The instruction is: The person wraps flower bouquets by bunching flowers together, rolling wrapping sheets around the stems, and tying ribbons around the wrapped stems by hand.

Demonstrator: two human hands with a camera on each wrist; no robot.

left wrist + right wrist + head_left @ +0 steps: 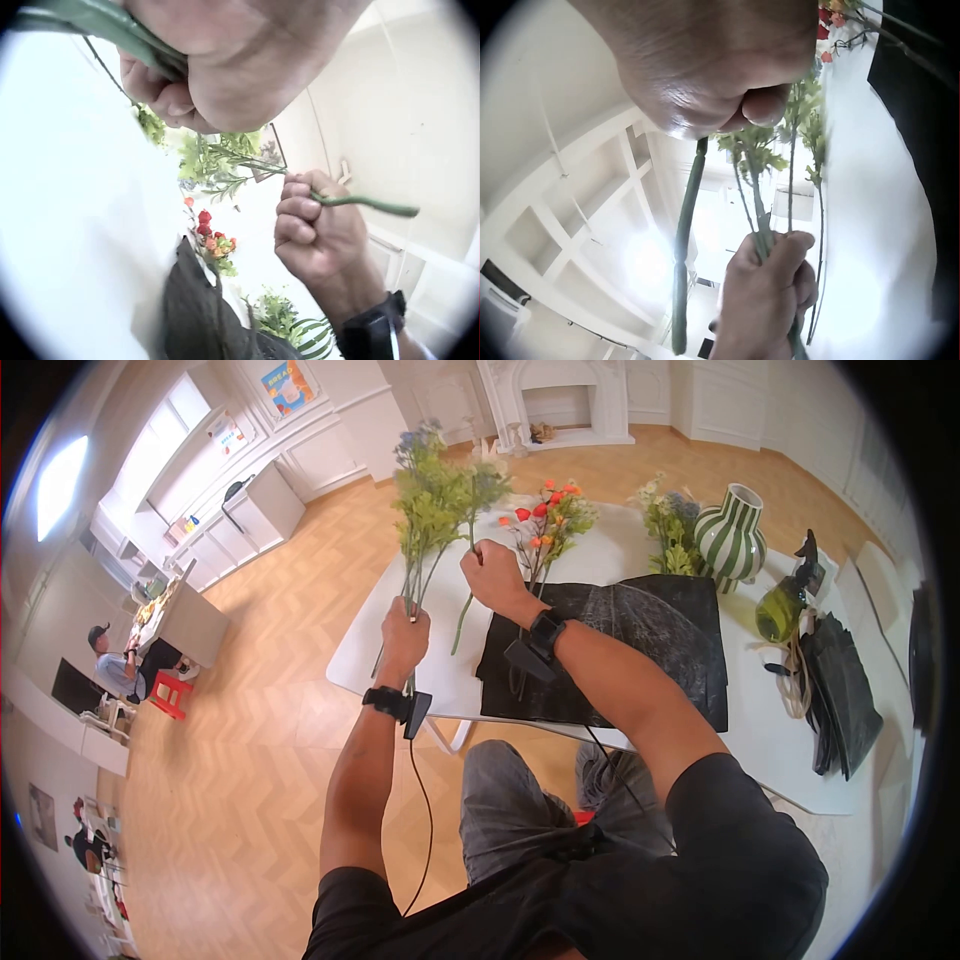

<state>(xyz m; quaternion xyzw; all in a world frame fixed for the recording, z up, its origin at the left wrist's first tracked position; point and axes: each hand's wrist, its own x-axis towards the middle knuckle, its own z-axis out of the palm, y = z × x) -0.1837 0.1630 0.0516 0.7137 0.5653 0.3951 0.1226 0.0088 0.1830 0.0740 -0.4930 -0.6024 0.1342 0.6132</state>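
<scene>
My left hand [405, 638] grips several green stems of a leafy bunch [428, 490] with blue flowers, held upright above the table's left part. To its right, my right hand [494, 573] has its fingers curled round a single stem [462, 624], whose lower end sticks out below the fist and whose leafy top meets the bunch. In the left wrist view that stem [375, 203] crosses the right fist [319, 232]. The right wrist view shows the left hand [763, 296] closed round the stems.
Black sheets [640, 650] lie on the white table [375, 630], with red and orange flowers [540, 520] behind. Right of them stand a green-striped vase [730, 535] and a green glass vessel [778, 612], with folded black material [840, 695] nearby. A seated person [120, 665] is far left.
</scene>
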